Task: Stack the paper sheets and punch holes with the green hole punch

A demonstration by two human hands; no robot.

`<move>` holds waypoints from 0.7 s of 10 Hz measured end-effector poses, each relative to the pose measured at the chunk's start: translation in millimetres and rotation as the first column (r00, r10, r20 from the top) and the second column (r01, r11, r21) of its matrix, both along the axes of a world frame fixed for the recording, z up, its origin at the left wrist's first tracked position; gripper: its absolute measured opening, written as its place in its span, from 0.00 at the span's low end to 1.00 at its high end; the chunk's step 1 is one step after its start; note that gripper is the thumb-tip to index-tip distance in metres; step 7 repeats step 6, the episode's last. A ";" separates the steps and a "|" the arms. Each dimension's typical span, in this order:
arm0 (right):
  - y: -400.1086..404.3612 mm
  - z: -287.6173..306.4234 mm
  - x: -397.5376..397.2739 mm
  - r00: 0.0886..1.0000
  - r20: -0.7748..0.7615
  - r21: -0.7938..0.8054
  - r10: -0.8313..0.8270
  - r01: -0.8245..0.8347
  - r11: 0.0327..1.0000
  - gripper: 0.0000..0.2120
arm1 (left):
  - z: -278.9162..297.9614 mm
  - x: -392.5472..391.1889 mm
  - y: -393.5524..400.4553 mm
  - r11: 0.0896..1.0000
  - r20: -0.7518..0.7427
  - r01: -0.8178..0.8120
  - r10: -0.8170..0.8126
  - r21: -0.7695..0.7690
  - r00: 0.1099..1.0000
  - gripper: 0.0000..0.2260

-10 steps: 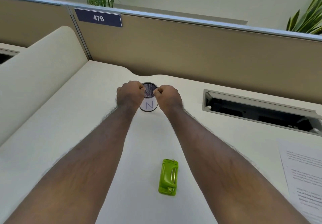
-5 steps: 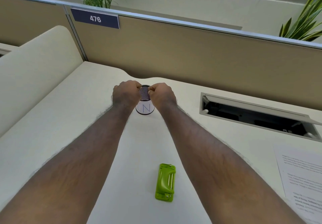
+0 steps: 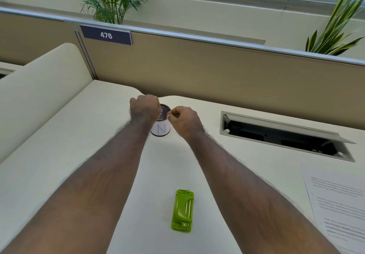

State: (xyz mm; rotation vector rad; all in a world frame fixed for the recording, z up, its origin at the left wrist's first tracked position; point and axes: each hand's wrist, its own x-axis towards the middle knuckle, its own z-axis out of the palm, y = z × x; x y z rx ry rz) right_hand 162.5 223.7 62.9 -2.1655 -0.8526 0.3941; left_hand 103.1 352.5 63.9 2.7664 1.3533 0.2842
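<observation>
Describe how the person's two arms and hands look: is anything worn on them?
Both forearms are bare up to the frame edge: no sleeves, watch, bracelet or gloves are visible. They show fine hair. The left hand and the right hand show no rings, as far as this view lets me tell.
</observation>
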 end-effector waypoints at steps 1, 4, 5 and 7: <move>-5.9 -3.7 4.2 1.000 -0.010 0.000 -0.007 0.007 1.000 0.05 | -8.7 2.8 2.6 1.000 -0.018 -0.007 0.007 -0.004 1.000 0.09; -35.2 0.2 0.4 0.999 0.035 -0.012 -0.001 0.001 1.000 0.07 | -11.3 -12.2 -7.3 1.000 0.005 0.015 -0.014 -0.005 1.000 0.15; -59.3 5.5 -8.1 0.996 0.090 -0.041 0.014 -0.010 0.999 0.11 | -4.5 -25.6 -34.2 0.999 0.062 0.045 -0.047 0.028 0.997 0.12; -92.5 4.3 -17.6 0.978 0.201 -0.070 0.047 -0.033 0.997 0.13 | -9.7 -48.7 -76.7 0.994 0.189 0.106 -0.110 0.029 0.976 0.13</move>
